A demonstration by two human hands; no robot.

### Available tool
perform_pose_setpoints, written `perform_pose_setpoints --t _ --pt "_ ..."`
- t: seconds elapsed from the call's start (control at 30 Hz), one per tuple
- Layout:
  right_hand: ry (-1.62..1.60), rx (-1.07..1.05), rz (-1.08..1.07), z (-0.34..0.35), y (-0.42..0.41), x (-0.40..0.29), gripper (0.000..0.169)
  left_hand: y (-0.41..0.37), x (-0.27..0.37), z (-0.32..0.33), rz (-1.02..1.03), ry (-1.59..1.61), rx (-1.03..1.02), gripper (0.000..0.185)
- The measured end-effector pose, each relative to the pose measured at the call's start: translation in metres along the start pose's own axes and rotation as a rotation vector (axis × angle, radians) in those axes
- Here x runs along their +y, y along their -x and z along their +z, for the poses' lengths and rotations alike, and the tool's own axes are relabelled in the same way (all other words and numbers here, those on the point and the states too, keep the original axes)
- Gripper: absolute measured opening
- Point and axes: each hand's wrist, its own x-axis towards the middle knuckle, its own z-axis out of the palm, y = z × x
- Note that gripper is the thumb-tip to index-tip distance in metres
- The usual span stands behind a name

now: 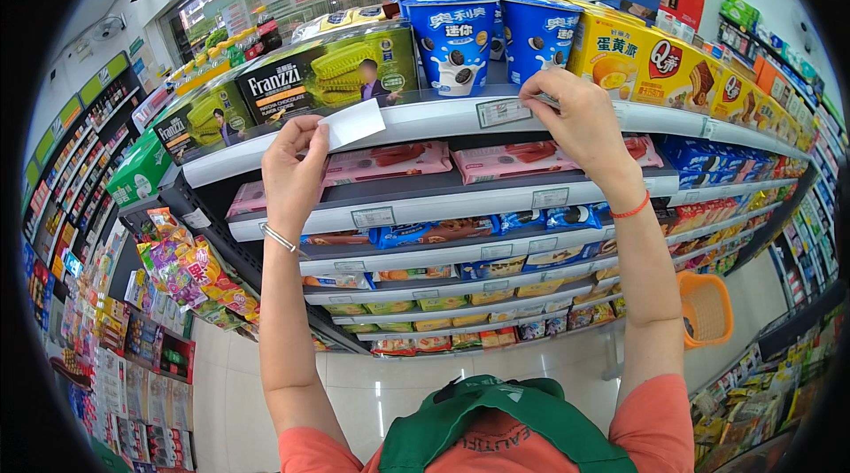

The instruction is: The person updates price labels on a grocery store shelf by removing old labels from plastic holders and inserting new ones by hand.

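Note:
Between the thumb and fingers of my left hand [295, 157] is a small blank white card [355, 125], held in front of the top shelf's white edge strip [431, 115]. My right hand [576, 115] pinches the right end of a printed price label [503, 112] at that strip, or something thin beside it; the fingers hide which. Just above stand blue Oreo cups [455, 48]. Franzzi matcha cookie boxes [325, 71] are on the left of the top shelf, and yellow snack-pie boxes [611, 54] on the right.
Lower shelves carry pink packs [392, 161], blue cookie packs [435, 232] and more price labels [373, 217]. Candy bags [199, 267] hang at the left end. An orange basket [707, 307] stands on the floor at right. More stocked shelves line both sides.

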Motion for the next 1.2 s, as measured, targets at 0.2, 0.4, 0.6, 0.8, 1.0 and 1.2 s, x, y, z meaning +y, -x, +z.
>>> perform_pose_setpoints --t 0.2,0.4,0.6,0.8,1.0,1.2 --pt "0.01 -0.047 0.035 -0.007 0.004 0.002 0.008 0.0 0.001 0.001 0.013 0.001 0.029 0.018" --pt "0.13 -0.096 0.007 -0.012 0.006 0.004 0.008 -0.002 -0.001 0.001 0.048 0.007 0.029 0.019" --pt "-0.059 0.076 0.042 -0.006 -0.003 -0.02 0.011 -0.001 0.0 0.0 0.077 0.035 0.014 0.018" --pt "-0.299 -0.036 -0.07 0.041 -0.019 -0.067 0.019 -0.004 -0.003 -0.001 0.052 0.074 0.003 0.021" --pt "-0.181 0.049 -0.222 0.082 -0.041 -0.098 0.033 -0.003 0.002 -0.004 0.012 0.146 -0.071 0.019" --pt "-0.075 0.116 -0.244 0.101 -0.041 -0.11 0.031 -0.004 0.001 -0.007 0.001 0.179 -0.094 0.021"
